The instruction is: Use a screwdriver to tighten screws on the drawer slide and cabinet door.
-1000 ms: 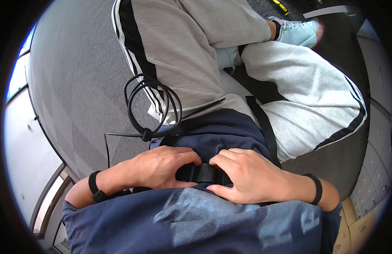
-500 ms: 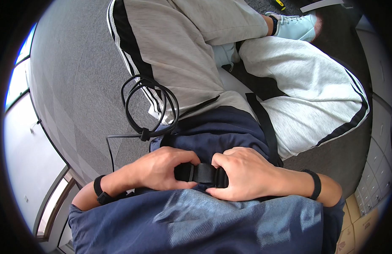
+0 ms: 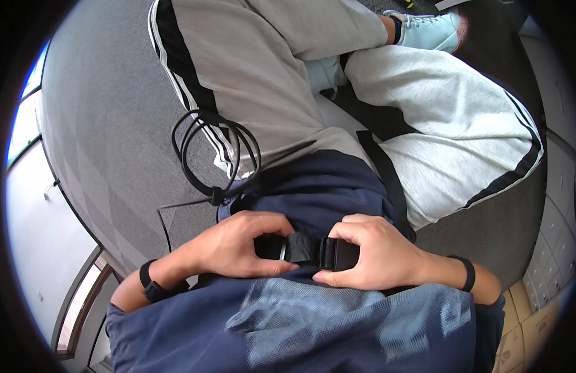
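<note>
At my waist a black webbing strap (image 3: pixel 302 249) runs across the dark blue shirt, with black buckle parts at both ends of its short visible stretch. My left hand (image 3: pixel 233 244) is closed around the left black part (image 3: pixel 269 247), thumb below and fingers above. The right black buckle piece (image 3: pixel 339 254) is pinched by my right hand (image 3: pixel 387 252), thumb along its lower edge and fingers over the top. Between the two hands the webbing bulges in a short loop. Whether the buckle is fastened I cannot tell.
A coiled black cable (image 3: pixel 217 195) hangs over the left thigh, its tail running down beside my left forearm. My legs in light grey trousers (image 3: pixel 425 93) are crossed on the grey carpet (image 3: pixel 108 112). Cardboard boxes (image 3: pixel 518 336) stand at the lower right.
My right hand has shifted slightly right, and more of the right buckle piece shows. The gap between my hands has widened. Both hands keep their hold.
</note>
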`<action>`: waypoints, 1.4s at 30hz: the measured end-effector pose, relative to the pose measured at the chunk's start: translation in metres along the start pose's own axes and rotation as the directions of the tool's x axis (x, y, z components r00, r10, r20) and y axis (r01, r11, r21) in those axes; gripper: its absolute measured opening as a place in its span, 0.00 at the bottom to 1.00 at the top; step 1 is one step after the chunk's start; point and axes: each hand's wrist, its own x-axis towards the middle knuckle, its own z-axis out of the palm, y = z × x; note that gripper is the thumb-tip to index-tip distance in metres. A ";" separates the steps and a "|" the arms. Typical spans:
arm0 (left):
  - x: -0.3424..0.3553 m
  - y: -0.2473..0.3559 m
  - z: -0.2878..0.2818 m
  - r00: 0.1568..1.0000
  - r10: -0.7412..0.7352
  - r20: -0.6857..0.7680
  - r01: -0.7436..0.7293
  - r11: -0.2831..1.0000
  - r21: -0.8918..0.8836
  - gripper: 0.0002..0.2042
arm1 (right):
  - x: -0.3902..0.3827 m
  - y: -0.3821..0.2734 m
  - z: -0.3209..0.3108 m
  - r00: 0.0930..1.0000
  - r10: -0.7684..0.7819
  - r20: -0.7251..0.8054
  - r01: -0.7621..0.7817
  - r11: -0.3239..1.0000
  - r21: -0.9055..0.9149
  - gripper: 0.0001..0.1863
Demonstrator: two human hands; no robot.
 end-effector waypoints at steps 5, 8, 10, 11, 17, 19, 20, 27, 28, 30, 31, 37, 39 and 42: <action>0.012 0.006 -0.021 0.924 -0.138 0.356 0.318 0.795 -0.516 0.16 | -0.002 0.006 -0.006 0.997 0.017 0.078 -0.031 0.984 0.177 0.24; 0.027 0.001 -0.035 0.831 -0.311 0.462 0.521 0.725 -0.449 0.14 | -0.001 0.008 -0.006 0.994 0.004 0.113 -0.041 0.945 0.324 0.24; 0.037 -0.004 -0.031 0.811 -0.346 0.473 0.501 0.827 -0.255 0.13 | -0.001 0.009 -0.005 0.994 -0.039 0.103 0.012 0.969 0.247 0.24; 0.042 -0.006 -0.027 0.853 -0.197 0.484 0.369 0.883 -0.291 0.14 | -0.001 0.009 -0.004 0.992 -0.089 0.088 0.071 0.980 0.187 0.24; 0.047 0.008 -0.022 0.823 -0.198 0.533 0.356 0.911 -0.211 0.13 | -0.008 0.008 -0.004 0.991 -0.121 0.048 0.119 0.992 0.052 0.25; 0.043 0.015 -0.025 0.791 -0.261 0.553 0.394 0.909 -0.135 0.14 | -0.011 0.008 -0.005 0.993 -0.093 0.067 0.091 0.996 0.025 0.25; 0.041 0.018 -0.025 0.801 -0.252 0.543 0.368 0.923 -0.115 0.15 | -0.014 0.007 -0.005 0.993 -0.072 0.093 0.076 0.996 -0.039 0.26; 0.041 0.021 -0.030 0.688 -0.408 0.600 0.484 0.874 0.039 0.20 | -0.020 0.011 -0.004 0.987 -0.159 -0.001 0.158 0.986 -0.042 0.20; 0.042 0.023 -0.028 0.694 -0.371 0.617 0.465 0.885 0.009 0.20 | -0.024 0.011 -0.008 0.987 -0.152 -0.047 0.153 0.988 0.032 0.17; 0.046 0.031 -0.022 0.774 -0.312 0.552 0.414 0.908 -0.067 0.21 | -0.031 0.012 -0.013 0.993 -0.101 -0.055 0.108 0.983 0.146 0.12; 0.050 0.035 -0.016 0.776 -0.302 0.554 0.395 0.917 -0.053 0.22 | -0.034 0.013 -0.014 0.994 -0.096 -0.048 0.101 0.986 0.134 0.12; 0.085 0.055 0.002 0.710 -0.411 0.571 0.405 0.903 0.147 0.18 | -0.069 0.023 -0.013 0.872 0.091 -0.481 -0.008 0.985 0.172 0.08; 0.092 0.061 0.007 0.655 -0.509 0.558 0.464 0.854 0.235 0.19 | -0.090 0.031 -0.015 0.830 0.191 -0.524 -0.148 0.981 0.123 0.07; 0.103 0.068 0.023 0.688 -0.379 0.619 0.342 0.922 0.184 0.18 | -0.119 0.043 -0.002 0.850 0.389 -0.354 -0.348 0.921 0.177 0.10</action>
